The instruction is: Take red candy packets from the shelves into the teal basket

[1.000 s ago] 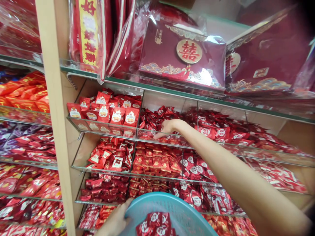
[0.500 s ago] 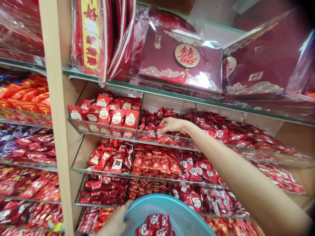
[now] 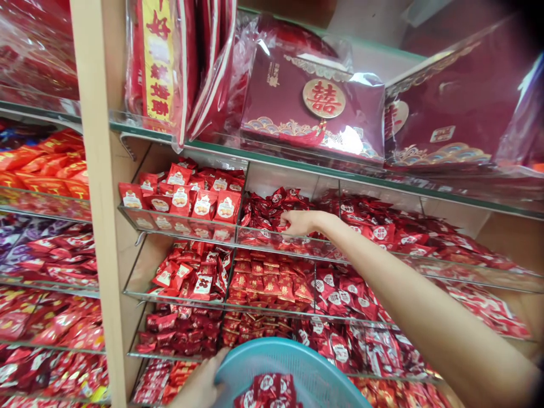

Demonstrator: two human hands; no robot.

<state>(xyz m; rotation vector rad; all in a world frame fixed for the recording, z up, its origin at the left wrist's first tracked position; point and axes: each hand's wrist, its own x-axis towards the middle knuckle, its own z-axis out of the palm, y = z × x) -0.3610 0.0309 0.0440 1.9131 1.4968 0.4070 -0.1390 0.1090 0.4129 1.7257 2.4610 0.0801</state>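
place: shop | evidence: glass shelves (image 3: 297, 245) of wrapped sweets (image 3: 199, 204), boxed gift sets (image 3: 314, 107)

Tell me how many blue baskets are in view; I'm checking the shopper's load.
1: the blue basket at bottom centre, its rim held by the left hand. Others may be out of frame.

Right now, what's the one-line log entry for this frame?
right hand: fingers in dark red candy packets, top glass shelf | left hand: grips blue basket rim | basket: holds same packets

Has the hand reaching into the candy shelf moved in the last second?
Yes. The right hand has gone from the glass front edge deeper into the dark red candies.
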